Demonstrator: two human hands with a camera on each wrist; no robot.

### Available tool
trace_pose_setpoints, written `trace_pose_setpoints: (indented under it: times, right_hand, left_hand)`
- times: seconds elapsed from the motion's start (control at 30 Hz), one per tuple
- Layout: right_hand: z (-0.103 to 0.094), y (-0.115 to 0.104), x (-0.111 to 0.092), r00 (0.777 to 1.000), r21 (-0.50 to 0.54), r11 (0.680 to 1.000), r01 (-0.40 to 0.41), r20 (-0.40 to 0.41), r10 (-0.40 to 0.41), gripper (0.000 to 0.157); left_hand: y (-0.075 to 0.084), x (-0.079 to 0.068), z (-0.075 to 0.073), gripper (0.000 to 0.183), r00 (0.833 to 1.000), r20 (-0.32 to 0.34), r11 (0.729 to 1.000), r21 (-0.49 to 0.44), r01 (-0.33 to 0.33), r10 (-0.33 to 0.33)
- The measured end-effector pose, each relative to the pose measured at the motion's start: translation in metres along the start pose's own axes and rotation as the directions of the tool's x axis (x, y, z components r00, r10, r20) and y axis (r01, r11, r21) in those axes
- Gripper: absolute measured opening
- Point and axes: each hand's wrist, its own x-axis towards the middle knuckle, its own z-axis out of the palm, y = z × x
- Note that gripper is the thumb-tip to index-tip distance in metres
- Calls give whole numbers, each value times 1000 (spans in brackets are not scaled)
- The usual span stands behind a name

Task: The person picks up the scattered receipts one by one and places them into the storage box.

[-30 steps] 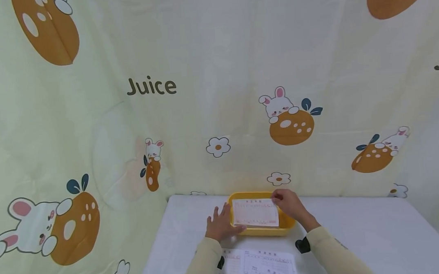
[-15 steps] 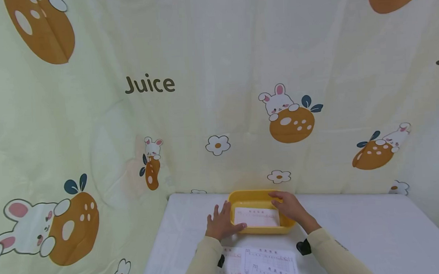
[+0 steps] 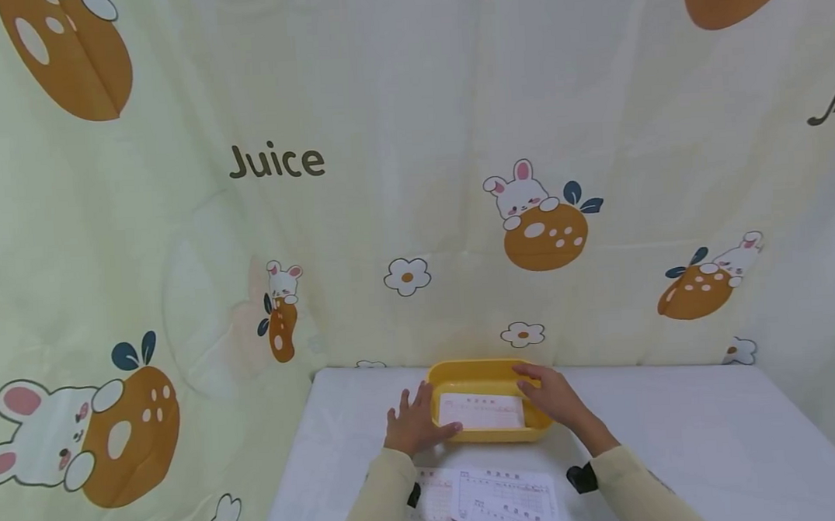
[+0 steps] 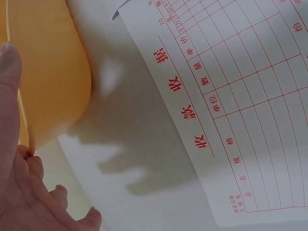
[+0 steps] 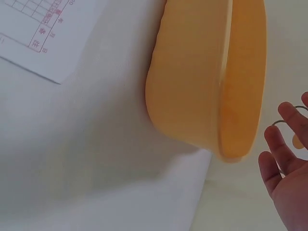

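A yellow plastic basket (image 3: 491, 437) stands on the white table near its back edge. Inside it lies a white receipt slip (image 3: 482, 411) with red print. My left hand (image 3: 416, 425) rests at the basket's left side, fingers spread and thumb stretched over the front rim. Over the right part of the basket hovers my right hand (image 3: 552, 394), its fingers loosely bent and nothing between them. The right wrist view shows those fingers (image 5: 284, 144) apart from the basket wall (image 5: 192, 82). Close in front of the basket, a red-printed receipt form (image 4: 260, 96) fills much of the left wrist view.
Several receipt forms (image 3: 507, 486) overlap on the table in front of the basket, between my forearms. A black wrist device (image 3: 582, 479) sits at my right sleeve. Behind the table (image 3: 663, 428) hangs a curtain (image 3: 401, 199) printed with rabbits and oranges.
One second ago my right hand pinched the slip's upper right corner, the slip raised over the basket. It has let go, and the slip now lies lower inside. My left hand stays at the rim.
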Motion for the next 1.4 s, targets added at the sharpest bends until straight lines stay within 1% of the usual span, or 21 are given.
trace_pose_setpoints:
  times: [0.17, 0.33, 0.43, 0.6, 0.7, 0.8, 0.9, 1.07, 1.17, 1.3, 1.4]
  right_hand:
    - [-5, 1, -15, 999, 26, 999, 43, -19, -42, 42]
    - [-8, 6, -35, 993, 12, 995, 97, -63, -96, 43]
    - [-11, 8, -48, 992, -5, 996, 86, -94, -86, 43]
    - [-19, 14, -72, 985, -29, 997, 77, -150, -80, 41]
    - [-23, 18, -85, 983, -33, 997, 68, -166, -72, 39]
    - [-24, 23, -99, 985, -34, 999, 36, -168, -41, 38]
    - [-19, 30, -113, 986, -24, 1000, 0, -164, -4, 34]
    - [-7, 35, -130, 989, 10, 996, -93, -114, 93, 29]
    - [0, 37, -138, 985, 46, 988, -146, -81, 149, 28]
    - [8, 43, -148, 978, 73, 977, -201, -35, 204, 23]
    - [15, 48, -154, 969, 63, 967, -247, -4, 248, 21]
  left_hand:
    - [-1, -2, 2, 104, 1000, 4, 1000, 3, -3, 3]
    - [2, -3, -2, 104, 1000, 19, 1000, 8, -6, 6]
    - [3, -4, -2, 104, 1000, 23, 1000, 8, -5, 4]
    - [1, -5, 2, 104, 1000, 26, 1000, -1, -5, 5]
    - [1, -4, 1, 105, 1000, 30, 1000, -10, -7, 7]
    - [0, -1, 1, 104, 999, 34, 1000, -12, -8, 8]
    - [-2, 2, 2, 105, 999, 40, 1000, -1, -8, 8]
    - [-4, 6, 2, 104, 999, 37, 1000, -8, -8, 8]
    - [-4, 7, 2, 104, 1000, 30, 1000, -21, -8, 8]
    - [-4, 6, 4, 106, 999, 36, 1000, 2, 5, -5]
    - [-3, 4, 4, 105, 999, 32, 1000, 5, 8, -8]
